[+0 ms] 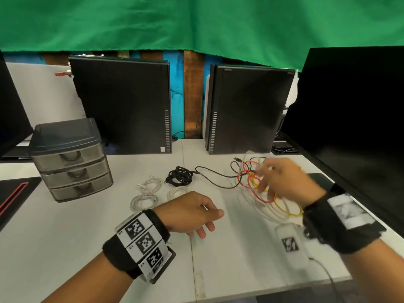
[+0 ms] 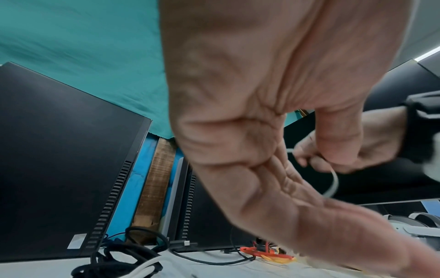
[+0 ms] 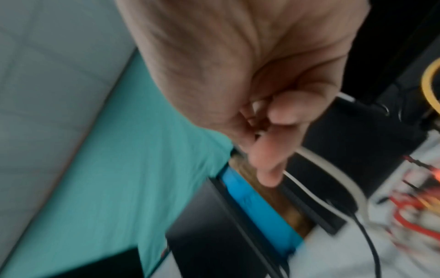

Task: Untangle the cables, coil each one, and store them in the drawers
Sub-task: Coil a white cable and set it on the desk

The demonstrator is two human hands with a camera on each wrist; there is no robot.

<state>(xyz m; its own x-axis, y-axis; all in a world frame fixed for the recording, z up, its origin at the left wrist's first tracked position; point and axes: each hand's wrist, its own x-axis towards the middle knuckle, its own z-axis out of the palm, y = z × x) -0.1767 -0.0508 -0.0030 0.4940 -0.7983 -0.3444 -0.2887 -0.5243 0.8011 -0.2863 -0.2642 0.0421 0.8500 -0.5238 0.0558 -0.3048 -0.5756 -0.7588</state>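
A tangle of red, yellow, white and black cables [image 1: 255,189] lies at the right of the white table [image 1: 87,237]. My right hand [image 1: 263,179] hovers over it, blurred, and pinches a white cable [image 2: 334,180] between thumb and curled fingers [image 3: 283,111]. My left hand [image 1: 213,221] hangs above the table's middle with relaxed fingers and holds nothing. A coiled black cable [image 1: 179,176] and three coiled white cables [image 1: 150,184] [image 1: 144,201] [image 1: 177,191] lie left of the tangle. The grey three-drawer unit [image 1: 70,158] stands at the left, all drawers closed.
Two black computer towers [image 1: 122,103] [image 1: 247,110] stand at the back and a dark monitor [image 1: 349,117] at the right. A white device with a marker [image 1: 290,243] lies near my right wrist. A black mat [image 1: 13,193] covers the left edge.
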